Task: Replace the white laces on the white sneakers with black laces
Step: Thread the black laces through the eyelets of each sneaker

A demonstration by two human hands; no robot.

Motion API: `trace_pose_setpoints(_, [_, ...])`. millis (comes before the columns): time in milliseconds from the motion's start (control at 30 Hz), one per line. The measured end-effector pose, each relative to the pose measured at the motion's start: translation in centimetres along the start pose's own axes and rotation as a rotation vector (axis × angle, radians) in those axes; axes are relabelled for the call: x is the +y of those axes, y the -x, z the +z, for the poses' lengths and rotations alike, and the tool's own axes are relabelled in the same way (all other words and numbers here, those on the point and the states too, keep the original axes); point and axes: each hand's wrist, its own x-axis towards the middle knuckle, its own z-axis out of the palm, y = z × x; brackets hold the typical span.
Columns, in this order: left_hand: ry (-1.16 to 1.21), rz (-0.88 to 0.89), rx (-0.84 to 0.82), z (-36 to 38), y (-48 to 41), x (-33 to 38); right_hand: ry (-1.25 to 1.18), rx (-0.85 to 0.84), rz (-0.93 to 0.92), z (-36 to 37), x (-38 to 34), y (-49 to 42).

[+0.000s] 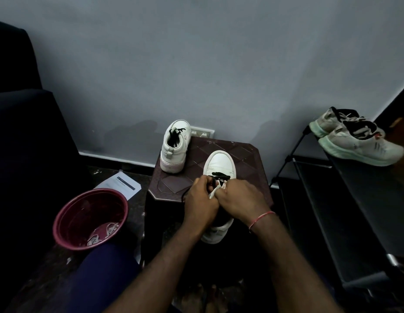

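- Near sneaker [219, 164]: smooth white upper, rounded toe, thick sole. It lies on the dark, diamond-patterned stool [241, 152], long axis toward the wall, toe away from the person.
- Left hand [200, 201]: fingers curled, pinching the flat black lace [220, 176].
- Right hand [240, 197]: fingers curled, gripping the near sneaker's upper.

On the stool [246, 154], near sneaker [219, 162] in front, far sneaker [175, 147] behind-left; bucket [67, 213] on floor left, rack [354, 199] right.
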Motion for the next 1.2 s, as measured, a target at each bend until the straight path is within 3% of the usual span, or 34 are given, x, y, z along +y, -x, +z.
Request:
trace_pose_setpoints(100, [-0.061,-0.006,-0.036,-0.1,0.1,0.3,-0.161,-0.125,-0.085,-0.7,0.7,-0.2])
trace_pose_setpoints(200, [-0.094,-0.044,-0.052,-0.1,-0.3,0.6,-0.746,-0.228,-0.133,-2.0,1.2,1.0])
trace_pose_setpoints(367, [-0.078,-0.099,-0.052,0.3,-0.7,1.3,-1.939,-0.081,-0.184,-5.2,1.2,3.6])
trace_pose_setpoints(433, [-0.086,-0.103,-0.052,0.4,-0.6,1.3,-2.063,0.078,-0.272,-4.7,1.2,3.1])
trace_pose_setpoints(467, [-0.083,-0.104,-0.049,0.5,-0.6,1.3,-1.936,0.199,-0.271,-3.9,1.3,2.6])
trace_pose_setpoints(533, [-0.081,-0.116,-0.044,0.5,-0.5,1.1,-1.27,0.421,-0.275,-1.7,1.7,1.3])
trace_pose_setpoints(600, [-0.074,-0.122,-0.045,0.5,-0.5,1.0,-0.576,0.397,-0.28,-0.2,2.1,0.5])
trace_pose_setpoints(667, [-0.06,-0.124,-0.049,0.4,-0.6,1.0,-0.157,0.3,-0.205,0.3,2.4,0.1])
trace_pose_setpoints(900, [0.033,-0.189,0.009,0.6,-0.3,0.9,-0.008,0.176,-0.184,-0.6,1.8,0.9])
trace_pose_setpoints(1100, [0.041,-0.164,0.013,0.5,0.1,1.0,0.009,0.106,-0.034,-0.3,1.6,1.6])
trace_pose_setpoints(1200, [0.049,-0.167,0.008,0.4,0.0,0.9,-0.22,-0.026,-0.077,-0.8,1.3,1.6])
